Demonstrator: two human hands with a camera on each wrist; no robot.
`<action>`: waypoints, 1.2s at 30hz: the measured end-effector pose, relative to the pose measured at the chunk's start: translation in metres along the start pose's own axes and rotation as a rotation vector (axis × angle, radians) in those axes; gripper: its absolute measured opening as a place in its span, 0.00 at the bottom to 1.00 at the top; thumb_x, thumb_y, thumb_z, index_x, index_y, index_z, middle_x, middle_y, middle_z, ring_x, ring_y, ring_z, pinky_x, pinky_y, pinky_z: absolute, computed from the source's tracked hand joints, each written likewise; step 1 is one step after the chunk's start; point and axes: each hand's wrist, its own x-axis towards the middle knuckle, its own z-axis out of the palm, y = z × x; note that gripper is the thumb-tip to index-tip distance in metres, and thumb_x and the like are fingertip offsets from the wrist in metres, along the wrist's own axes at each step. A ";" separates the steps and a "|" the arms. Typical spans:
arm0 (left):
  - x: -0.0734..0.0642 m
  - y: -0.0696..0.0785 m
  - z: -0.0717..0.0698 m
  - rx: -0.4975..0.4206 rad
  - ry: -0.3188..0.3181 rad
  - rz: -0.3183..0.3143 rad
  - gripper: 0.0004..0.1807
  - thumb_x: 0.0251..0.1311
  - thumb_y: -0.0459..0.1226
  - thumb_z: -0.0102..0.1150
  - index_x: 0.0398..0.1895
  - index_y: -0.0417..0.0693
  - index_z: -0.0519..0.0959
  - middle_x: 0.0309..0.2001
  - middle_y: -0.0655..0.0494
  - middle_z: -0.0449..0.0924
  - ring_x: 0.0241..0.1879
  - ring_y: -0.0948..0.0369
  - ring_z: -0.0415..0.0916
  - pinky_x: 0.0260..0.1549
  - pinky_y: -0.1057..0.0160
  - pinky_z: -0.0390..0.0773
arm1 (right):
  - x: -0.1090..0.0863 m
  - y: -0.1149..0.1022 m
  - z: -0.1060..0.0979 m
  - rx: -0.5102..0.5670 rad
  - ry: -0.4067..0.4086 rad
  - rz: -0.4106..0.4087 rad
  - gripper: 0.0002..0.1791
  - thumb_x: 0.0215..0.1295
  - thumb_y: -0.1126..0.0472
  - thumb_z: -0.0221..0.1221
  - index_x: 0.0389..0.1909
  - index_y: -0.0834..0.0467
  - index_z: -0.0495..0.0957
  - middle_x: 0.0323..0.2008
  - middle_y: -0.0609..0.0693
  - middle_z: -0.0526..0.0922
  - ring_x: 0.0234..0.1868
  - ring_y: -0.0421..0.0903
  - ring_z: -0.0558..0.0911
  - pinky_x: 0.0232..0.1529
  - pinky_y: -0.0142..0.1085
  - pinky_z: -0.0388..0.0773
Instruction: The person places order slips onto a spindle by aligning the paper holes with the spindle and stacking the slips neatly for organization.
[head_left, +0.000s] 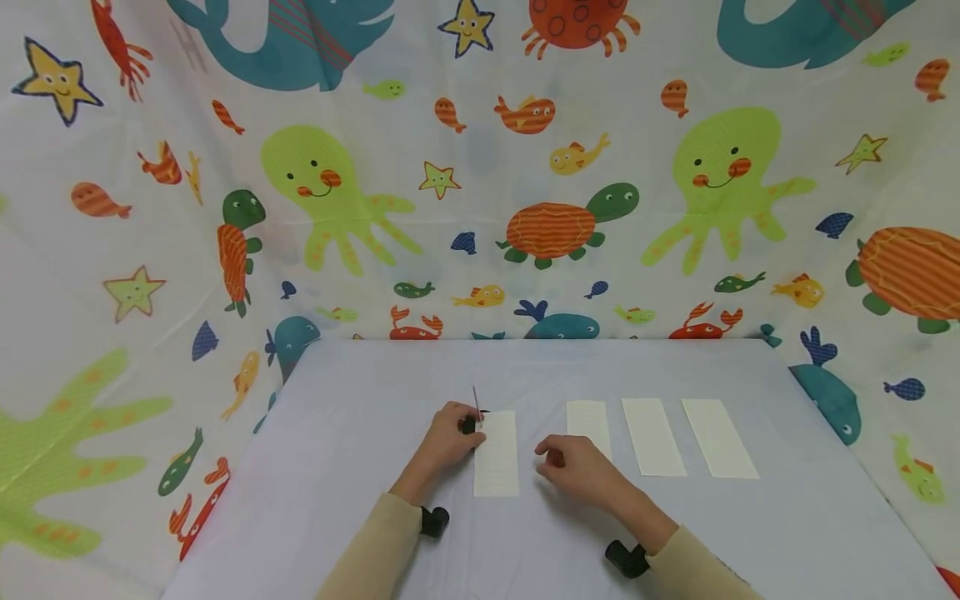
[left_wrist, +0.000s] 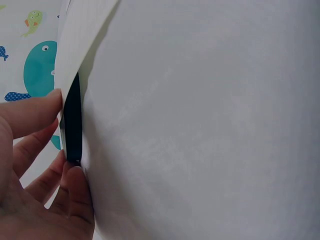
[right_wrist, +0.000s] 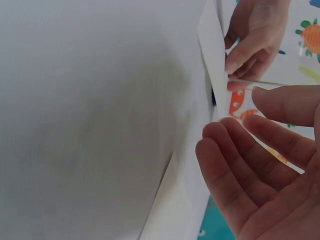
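Observation:
My left hand (head_left: 447,437) pinches the left edge of a cream paper slip (head_left: 497,458) with faint lines, thumb on the paper. Beneath that lifted edge, a flat black piece (left_wrist: 74,122) lies against the fingers in the left wrist view. A thin reddish stick (head_left: 476,398) rises from the same fingers; whether it belongs to the black piece I cannot tell. To the right of the slip, my right hand (head_left: 581,471) hovers with loosely bent fingers and holds nothing. It partly covers a second paper slip (head_left: 588,421).
Two more cream slips, a middle one (head_left: 654,437) and a far-right one (head_left: 720,439), lie further right on the white-covered table (head_left: 337,467). Behind the table hangs a sea-animal curtain (head_left: 465,233). A black wrist camera (head_left: 627,558) sits under the right wrist.

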 end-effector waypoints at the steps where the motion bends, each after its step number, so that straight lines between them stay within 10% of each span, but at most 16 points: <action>1: 0.000 0.000 0.000 -0.003 0.000 -0.005 0.13 0.60 0.36 0.69 0.47 0.45 0.82 0.57 0.43 0.74 0.52 0.48 0.70 0.58 0.44 0.72 | -0.001 0.001 -0.003 -0.015 -0.002 -0.002 0.10 0.66 0.63 0.65 0.46 0.59 0.83 0.30 0.41 0.78 0.31 0.38 0.75 0.33 0.33 0.76; 20: -0.001 0.000 -0.001 -0.016 0.000 0.003 0.13 0.59 0.34 0.70 0.47 0.45 0.82 0.57 0.43 0.74 0.51 0.49 0.71 0.57 0.45 0.72 | -0.011 0.030 -0.037 -0.491 0.066 -0.049 0.18 0.64 0.55 0.68 0.50 0.60 0.83 0.47 0.52 0.82 0.50 0.52 0.80 0.53 0.48 0.78; 36: -0.001 0.000 -0.001 -0.018 0.001 0.007 0.13 0.59 0.35 0.70 0.46 0.44 0.82 0.57 0.43 0.74 0.51 0.48 0.71 0.56 0.45 0.72 | -0.006 0.063 -0.056 -0.507 0.016 0.020 0.31 0.63 0.50 0.69 0.59 0.67 0.77 0.56 0.62 0.76 0.58 0.61 0.76 0.58 0.54 0.74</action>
